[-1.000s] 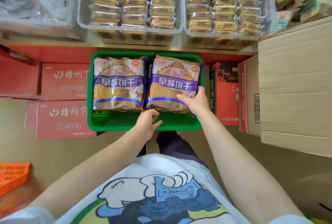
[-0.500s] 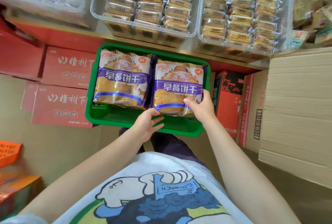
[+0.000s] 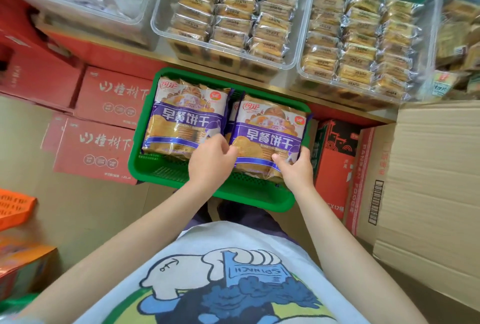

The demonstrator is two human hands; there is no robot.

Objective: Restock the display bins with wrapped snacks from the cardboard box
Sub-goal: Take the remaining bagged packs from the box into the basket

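**Two biscuit bags in the green basket**

Red cartons are stacked on the tan floor at left, under a shelf holding clear bins packed with wrapped snacks. In the green basket, the left biscuit bag lies flat, its print upright toward the shelf. The left hand curls its fingers round the near-left edge of the right biscuit bag, and the right hand pinches its near-right corner, thumb on top. That bag's long axis runs away from the person. A second bag beneath it is mostly hidden. The cardboard box at right is cut off by the frame edge.
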